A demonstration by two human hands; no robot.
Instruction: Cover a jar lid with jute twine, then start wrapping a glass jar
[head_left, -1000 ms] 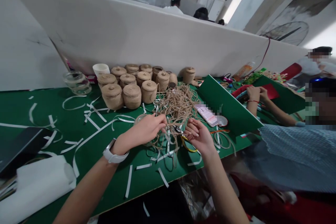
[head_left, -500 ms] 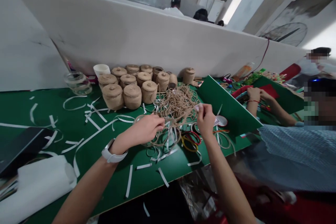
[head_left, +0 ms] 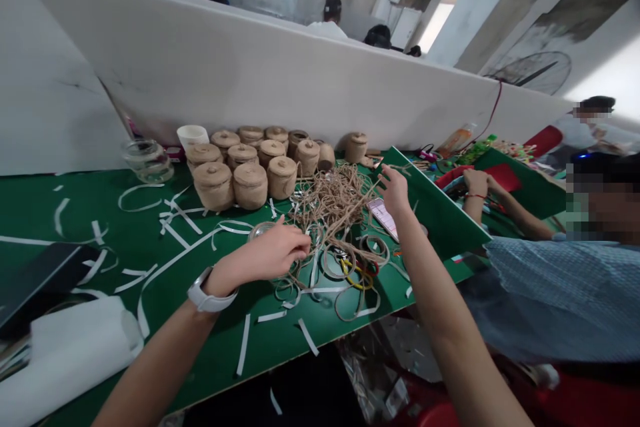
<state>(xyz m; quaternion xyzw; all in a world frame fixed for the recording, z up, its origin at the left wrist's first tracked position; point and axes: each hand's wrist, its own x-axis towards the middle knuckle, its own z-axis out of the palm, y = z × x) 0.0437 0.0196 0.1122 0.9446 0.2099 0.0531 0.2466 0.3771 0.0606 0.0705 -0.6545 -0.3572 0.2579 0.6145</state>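
Note:
My left hand (head_left: 280, 250), with a white watch at the wrist, has its fingers curled over a clear glass jar (head_left: 260, 231). Most of that jar is hidden under the hand. To the right, my right hand (head_left: 393, 190) is raised beside the green board, its fingers pinching a strand of twine. Between the hands lies a tangled heap of brown twine (head_left: 337, 197), with loose loops trailing toward the table edge. Scissors with yellow and red handles (head_left: 361, 277) lie under some loops. A phone with a lit screen (head_left: 383, 217) rests below my right hand.
Several lidded brown jars (head_left: 250, 185) stand behind the twine, beside a white cup (head_left: 193, 135) and an open glass jar (head_left: 147, 160). White strips (head_left: 173, 233) litter the green table. A green board (head_left: 440, 210) separates a co-worker's hands (head_left: 477, 183). A white roll (head_left: 85, 340) lies front left.
My right hand has moved up and away from the heap, drawing twine. The phone now shows more fully, and loops have shifted over the scissors. My left hand stays nearly in place.

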